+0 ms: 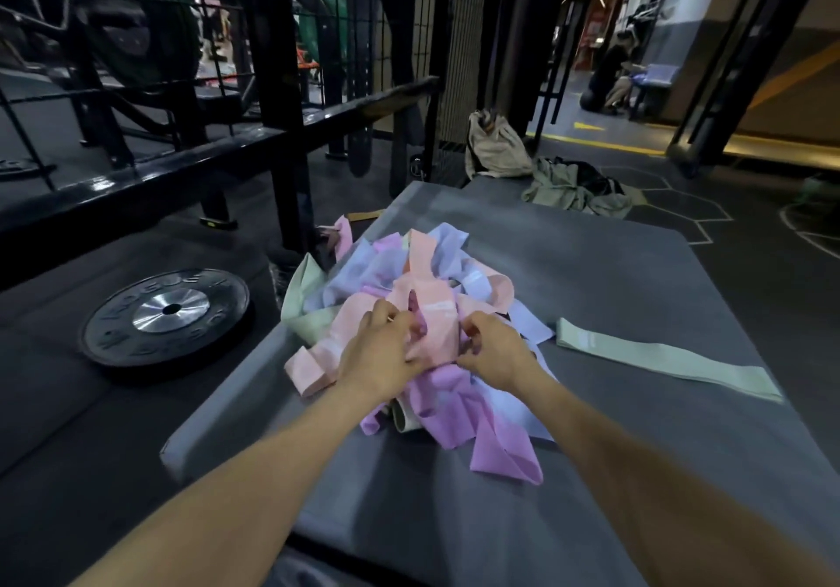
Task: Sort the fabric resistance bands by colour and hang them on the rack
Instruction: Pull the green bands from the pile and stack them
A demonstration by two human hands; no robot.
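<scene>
- A grey padded surface (636, 295) runs away from the viewer, its near-left corner rounded and its left edge dropping to dark gym flooring.
- A tangled pile of fabric bands (409, 313) in pink, lilac, pale blue and pale green sits left of the surface's middle; some loops hang over the left edge.
- The left hand (377, 350) has its fingers curled into the pile, its grip on a pink band (432, 313) on top.
- The right hand (493, 350) pinches the same pink band from the other side, fingers bent.
- One green band (668, 359) lies flat and apart, right of the pile, well inside the right edge.
- The right half and the near end of the surface are bare grey padding.
- A black weight plate (166, 313) lies flat on the floor just left of the surface.
- A black metal rack (272, 100) with wire mesh stands behind the plate, near the far-left corner.
- At the far end lie a beige bag (497, 150) and crumpled clothing (572, 190).
- Beyond them, open floor has yellow lines, and a person (609, 77) crouches well away by a wall.
</scene>
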